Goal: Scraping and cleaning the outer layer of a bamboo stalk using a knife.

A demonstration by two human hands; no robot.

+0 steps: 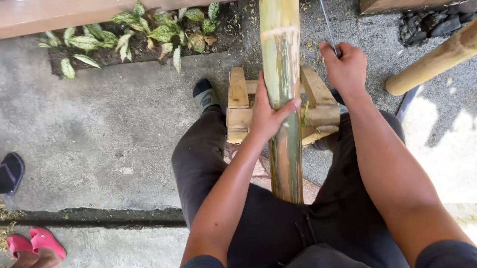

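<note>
Green bamboo pole in left hand

1. Bamboo pole: green with yellow streaks and a pale band at the node, centre of the frame.
2. Wooden stand: light tan.
3. Trousers: black.
4. Second pole, upper right: yellowish tan.
5. Plants, top centre: green leaves speckled with white.
6. Sandals, lower left: pink.
7. Ground: grey concrete.

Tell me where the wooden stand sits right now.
The wooden stand sits at centre of the head view, under the bamboo pole, between the left hand and right hand.
</note>
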